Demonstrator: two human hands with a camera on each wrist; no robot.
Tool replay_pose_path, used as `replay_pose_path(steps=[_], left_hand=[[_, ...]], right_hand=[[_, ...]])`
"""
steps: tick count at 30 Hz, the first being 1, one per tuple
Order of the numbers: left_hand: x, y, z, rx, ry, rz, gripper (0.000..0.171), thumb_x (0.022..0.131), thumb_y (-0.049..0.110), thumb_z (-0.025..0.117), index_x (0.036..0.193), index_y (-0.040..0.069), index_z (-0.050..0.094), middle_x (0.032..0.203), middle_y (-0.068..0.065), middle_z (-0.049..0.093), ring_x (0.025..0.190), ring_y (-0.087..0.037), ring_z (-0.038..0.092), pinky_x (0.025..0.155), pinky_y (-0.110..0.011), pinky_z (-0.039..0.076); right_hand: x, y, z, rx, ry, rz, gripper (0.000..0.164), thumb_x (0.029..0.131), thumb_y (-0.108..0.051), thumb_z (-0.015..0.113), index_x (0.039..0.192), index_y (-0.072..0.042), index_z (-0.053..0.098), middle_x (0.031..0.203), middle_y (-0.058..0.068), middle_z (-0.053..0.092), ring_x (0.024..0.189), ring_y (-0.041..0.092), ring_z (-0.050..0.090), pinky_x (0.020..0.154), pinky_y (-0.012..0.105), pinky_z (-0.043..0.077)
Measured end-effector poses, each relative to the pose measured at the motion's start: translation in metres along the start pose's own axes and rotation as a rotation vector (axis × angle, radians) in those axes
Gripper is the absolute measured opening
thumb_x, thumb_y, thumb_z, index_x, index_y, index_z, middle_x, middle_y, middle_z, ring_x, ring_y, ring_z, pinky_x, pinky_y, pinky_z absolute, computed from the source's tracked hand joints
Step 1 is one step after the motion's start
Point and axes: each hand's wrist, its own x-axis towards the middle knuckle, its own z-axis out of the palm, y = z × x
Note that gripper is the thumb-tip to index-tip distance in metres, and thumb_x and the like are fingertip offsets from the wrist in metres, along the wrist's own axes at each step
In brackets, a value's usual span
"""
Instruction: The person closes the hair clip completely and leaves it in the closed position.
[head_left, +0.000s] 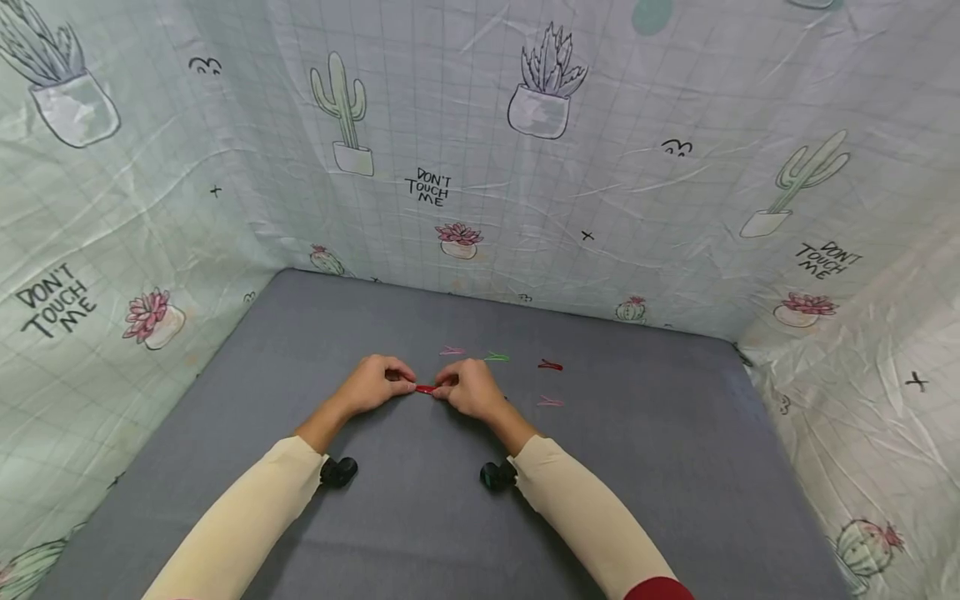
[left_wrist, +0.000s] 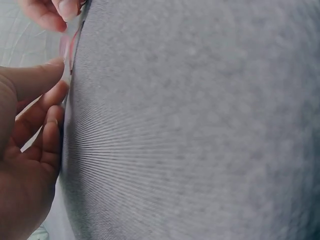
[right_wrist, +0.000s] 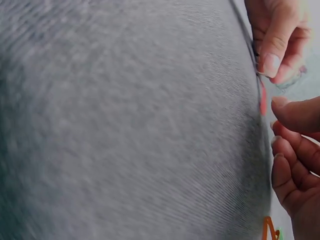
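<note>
Small, slim red clip, plastic by its look (head_left: pixel 425 389), lies between both hands, low over the flat grey cloth-covered tabletop (head_left: pixel 420 508). Left hand (head_left: pixel 373 383): thumb and forefinger pinch the clip's left end. Right hand (head_left: pixel 472 388): thumb and forefinger bent towards each other at the right end; cannot tell whether they are closed on it. Beyond the hands, a slender pink V-shaped clip (head_left: pixel 452 351) and a bright green V-shaped clip (head_left: pixel 497 357). Off to the right, a dark red V-shaped clip (head_left: pixel 551 365), with a pale pink V-shaped clip (head_left: pixel 551 402) nearer the person.
</note>
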Motion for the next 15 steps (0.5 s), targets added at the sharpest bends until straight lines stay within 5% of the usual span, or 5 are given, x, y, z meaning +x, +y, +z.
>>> replay_pose_path(steps=[15], left_hand=[[0.008,0.021,-0.009,-0.093,0.093,-0.006,0.017,0.093,0.019,0.08,0.104,0.007,0.081,0.1,-0.01,0.079,0.083,-0.014,0.067,0.074,-0.03,0.054]], right_hand=[[0.003,-0.003,-0.022,0.268,0.095,0.031,0.007,0.091,-0.007,0.08,0.096,-0.003,0.082,0.092,0.013,0.079,0.073,0.009,0.066,0.065,0.022,0.053]])
